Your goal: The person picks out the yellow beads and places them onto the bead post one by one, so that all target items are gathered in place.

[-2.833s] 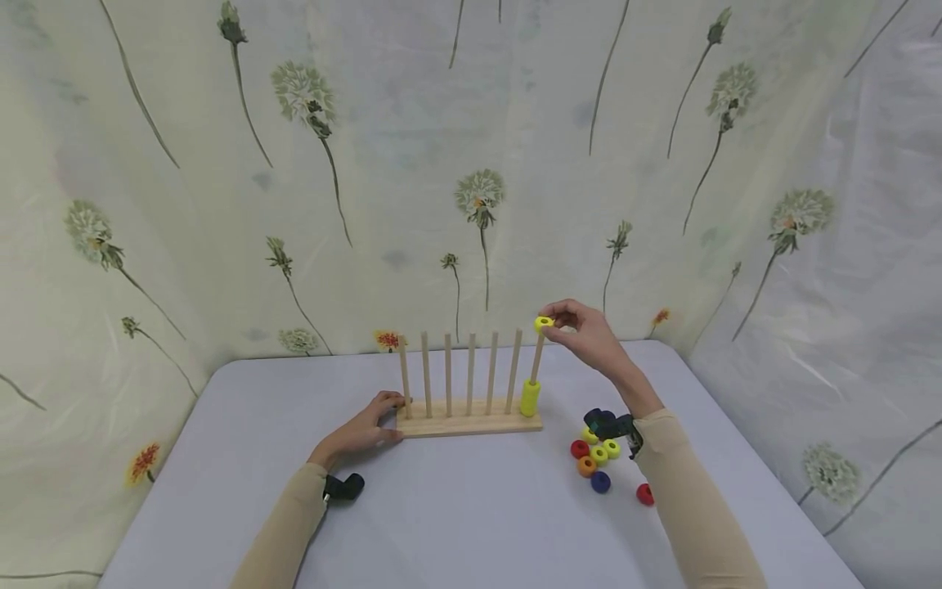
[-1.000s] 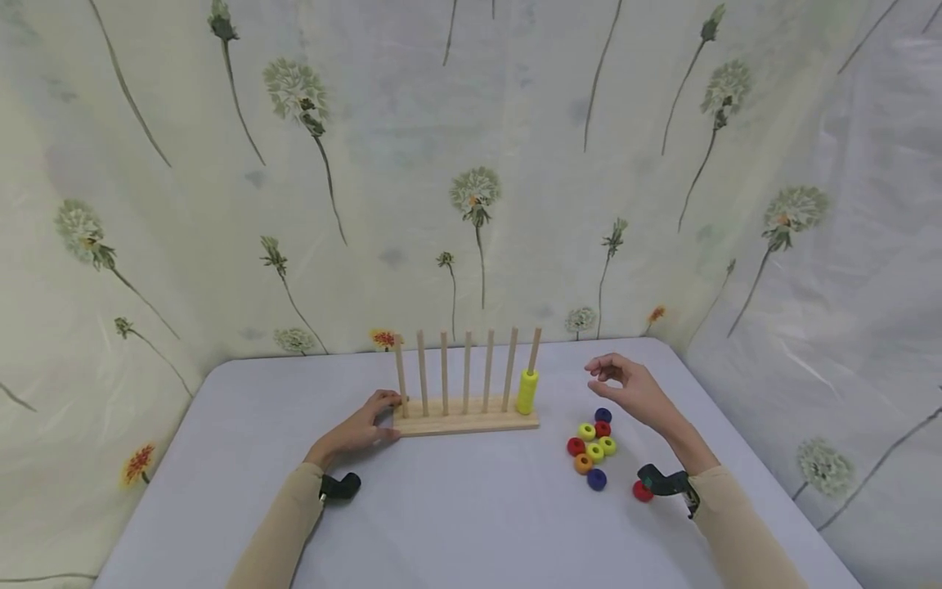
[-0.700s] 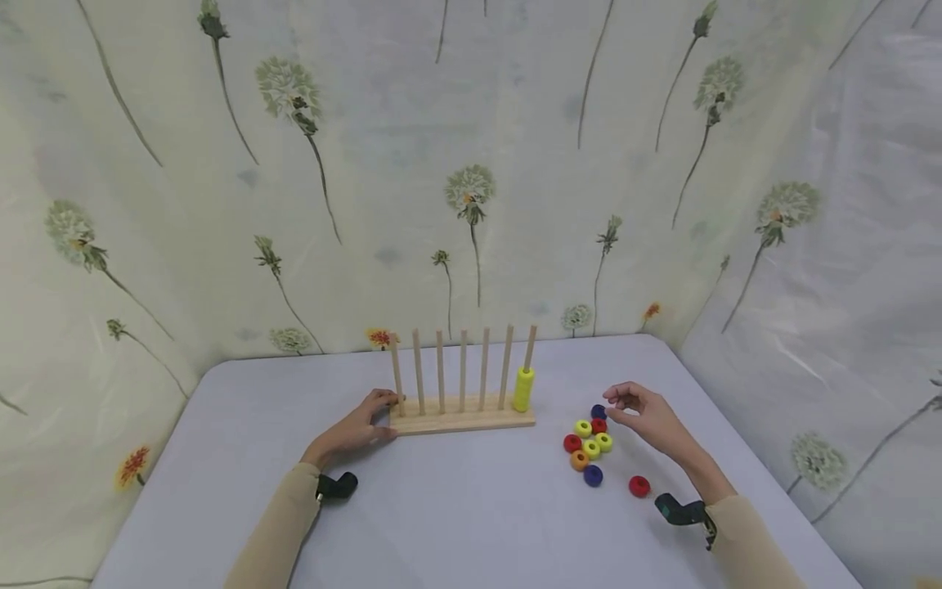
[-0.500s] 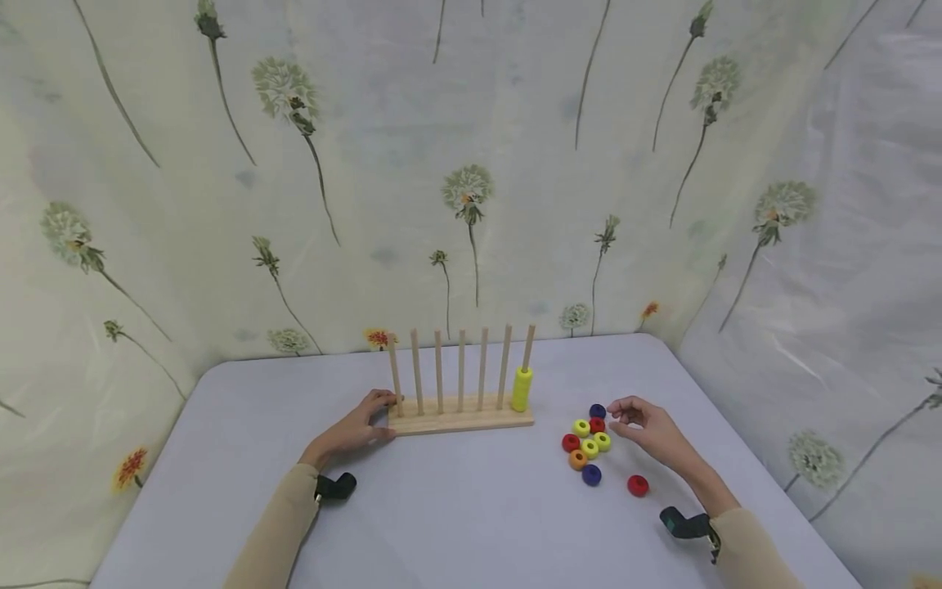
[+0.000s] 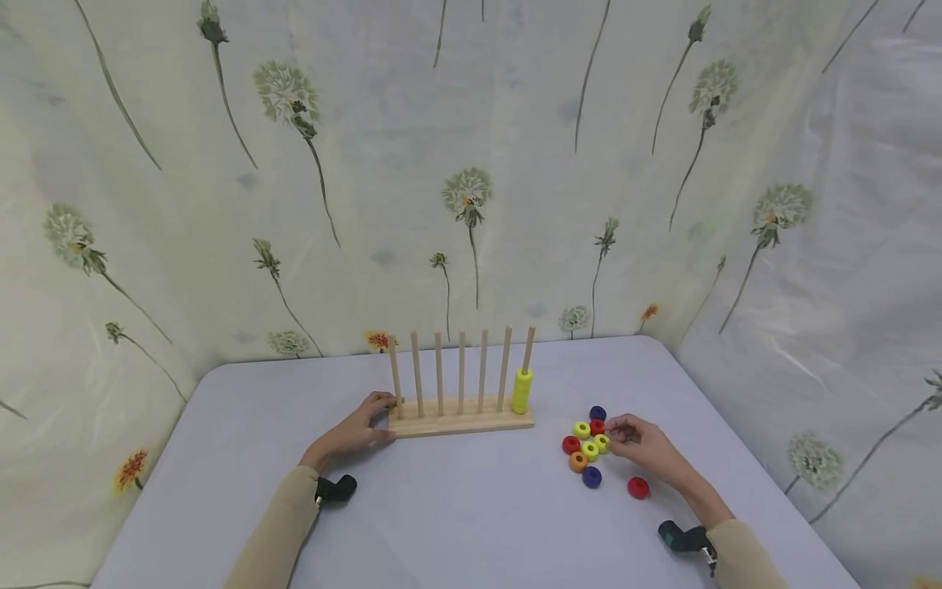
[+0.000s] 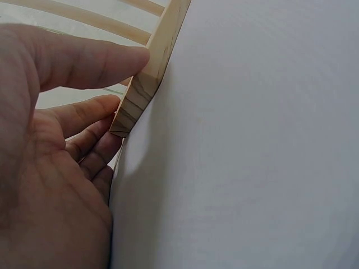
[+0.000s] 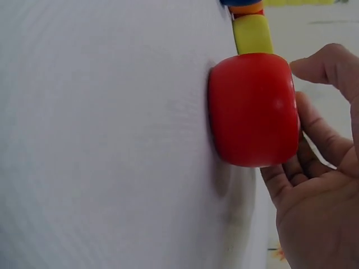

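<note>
My left hand (image 5: 359,424) grips the left end of the wooden peg rack (image 5: 459,423), thumb in front and fingers behind; the left wrist view shows the thumb and forefinger on the rack's end (image 6: 137,106). Yellow beads (image 5: 522,391) are stacked low on the rightmost peg; the other pegs are bare. My right hand (image 5: 644,446) is low over the table beside a yellow bead (image 5: 602,442), thumb and forefinger apart. Whether the fingertips touch that bead cannot be made out. A red bead (image 7: 255,109) partly hides the fingers in the right wrist view.
Loose beads lie in a cluster right of the rack: yellow (image 5: 589,450), red (image 5: 571,444), orange (image 5: 577,461) and blue (image 5: 592,477). A single red bead (image 5: 638,487) lies nearer the front. A flowered curtain (image 5: 471,245) hangs behind the table (image 5: 471,523).
My right hand let go of a yellow bead at the rightmost peg, and the stack there is taller. It then moved right and down to the loose beads. The left hand kept its grip.
</note>
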Demonstrator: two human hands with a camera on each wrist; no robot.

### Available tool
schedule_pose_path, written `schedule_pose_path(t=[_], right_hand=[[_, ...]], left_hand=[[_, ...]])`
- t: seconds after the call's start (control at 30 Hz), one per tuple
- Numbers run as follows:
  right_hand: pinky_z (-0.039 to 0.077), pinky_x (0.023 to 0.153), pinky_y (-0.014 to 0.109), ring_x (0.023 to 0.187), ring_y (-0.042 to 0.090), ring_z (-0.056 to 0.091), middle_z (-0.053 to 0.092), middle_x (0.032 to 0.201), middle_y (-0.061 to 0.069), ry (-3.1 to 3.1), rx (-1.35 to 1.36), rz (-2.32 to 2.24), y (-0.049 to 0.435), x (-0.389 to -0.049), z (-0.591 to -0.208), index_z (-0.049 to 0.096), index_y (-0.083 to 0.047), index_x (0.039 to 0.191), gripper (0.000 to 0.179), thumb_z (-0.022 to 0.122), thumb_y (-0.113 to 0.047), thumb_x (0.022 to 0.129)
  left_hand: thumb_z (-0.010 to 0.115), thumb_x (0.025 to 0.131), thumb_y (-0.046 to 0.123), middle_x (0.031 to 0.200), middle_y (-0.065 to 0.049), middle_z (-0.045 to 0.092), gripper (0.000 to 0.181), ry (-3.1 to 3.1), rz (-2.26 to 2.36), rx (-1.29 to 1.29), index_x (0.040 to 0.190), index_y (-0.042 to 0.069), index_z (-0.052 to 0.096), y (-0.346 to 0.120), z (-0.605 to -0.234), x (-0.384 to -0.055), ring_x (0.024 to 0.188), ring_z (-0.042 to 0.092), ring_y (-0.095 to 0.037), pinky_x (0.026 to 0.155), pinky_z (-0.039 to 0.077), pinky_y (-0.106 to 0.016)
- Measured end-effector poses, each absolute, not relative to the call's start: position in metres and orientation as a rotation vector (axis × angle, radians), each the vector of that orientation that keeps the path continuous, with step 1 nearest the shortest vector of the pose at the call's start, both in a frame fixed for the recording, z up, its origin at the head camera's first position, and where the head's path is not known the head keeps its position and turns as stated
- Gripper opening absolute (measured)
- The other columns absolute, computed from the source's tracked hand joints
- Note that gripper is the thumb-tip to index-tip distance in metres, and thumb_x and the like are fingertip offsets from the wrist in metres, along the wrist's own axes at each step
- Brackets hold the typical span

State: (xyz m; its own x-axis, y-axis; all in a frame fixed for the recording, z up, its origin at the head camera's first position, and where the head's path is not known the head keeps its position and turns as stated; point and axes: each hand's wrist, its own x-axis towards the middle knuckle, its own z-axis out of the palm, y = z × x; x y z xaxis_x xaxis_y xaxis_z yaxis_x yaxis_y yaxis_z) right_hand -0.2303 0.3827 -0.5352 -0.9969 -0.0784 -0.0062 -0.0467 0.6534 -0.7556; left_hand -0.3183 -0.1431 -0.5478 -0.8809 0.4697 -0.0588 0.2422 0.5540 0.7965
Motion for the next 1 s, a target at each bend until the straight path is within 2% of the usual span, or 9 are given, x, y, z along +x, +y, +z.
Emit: schedule_pose_path(t=[0.77,1.0], right_hand=[[0.049,0.07,0.019,0.089,0.018,0.054,0.059,0.099,0.006,2.849,-0.033,-1.166,0.3766,-0.236,-0.5433,0.058,-0.006,0.112,0.034,0.071,-0.014,0.082],[0.049,0.07,0.019,0.089,0.018,0.054,0.059,0.1,0.006,2.852,-0.042,-1.166,0.3783,-0.2333,-0.5407,0.058,-0.005,0.113,0.036,0.073,-0.018,0.083]], left_hand=[[0.07,0.085,0.017,0.151,-0.012,0.031,0.062,2.522,1.237,0.591,0.142,0.012,0.046,-0.1444,-0.5481,-0.3192,0.146,0.02,-0.035,0.115,0.018,-0.06],[0.07,0.085,0.018,0.15,-0.014,0.032,0.062,2.526,1.229,0.628,0.142,0.009,0.046,-0.1444,-0.5474,-0.3185,0.144,0.023,-0.037,0.114,0.02,-0.06]])
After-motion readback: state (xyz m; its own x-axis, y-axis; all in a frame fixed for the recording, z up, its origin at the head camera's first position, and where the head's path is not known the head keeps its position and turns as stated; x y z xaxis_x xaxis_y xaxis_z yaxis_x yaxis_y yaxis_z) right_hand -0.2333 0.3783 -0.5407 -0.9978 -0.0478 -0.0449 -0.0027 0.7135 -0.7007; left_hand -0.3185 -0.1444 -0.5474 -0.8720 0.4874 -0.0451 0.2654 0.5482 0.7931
